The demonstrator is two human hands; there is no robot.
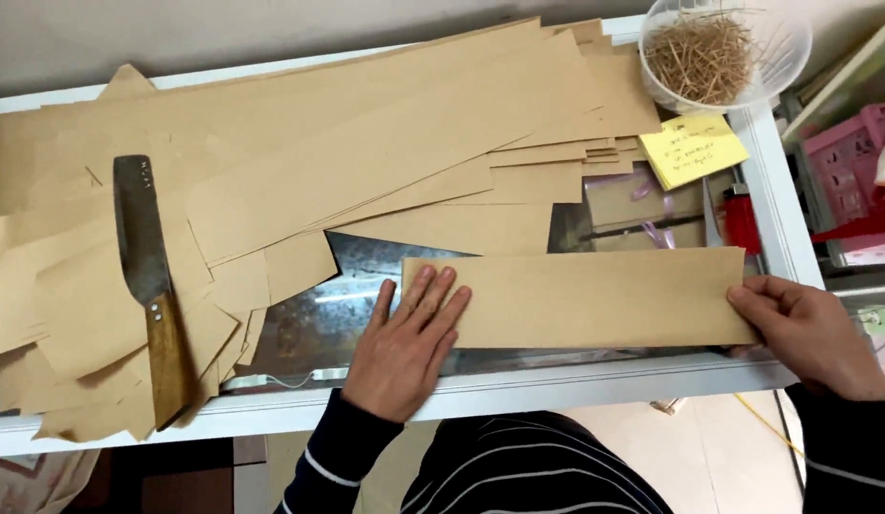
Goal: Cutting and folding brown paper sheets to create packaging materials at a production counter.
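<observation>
Head view is looking down on a glass-topped counter with a white frame. A long brown paper strip is lying flat on the near part of the glass, running left to right. The person's left hand is pressing down on the left end of the strip, fingers spread and flat, released rather than gripping anything. The right hand is holding the right end of the strip, thumb on top and fingers curled around the edge, pinching the paper.

Beyond the strip, a large loose pile of brown paper sheets is covering most of the counter, fanning out from the far right toward the near left. A knife with a dark blade and wooden handle is resting on the left part of that pile, blade pointing far, handle near. At the far right corner, a clear bowl of thin wooden sticks is sitting just beyond a yellow note pad. A red lighter is lying near the right edge, between the pad and the right hand. Pink plastic crates are showing off the counter to the right. Dark striped sleeves are covering both forearms.
</observation>
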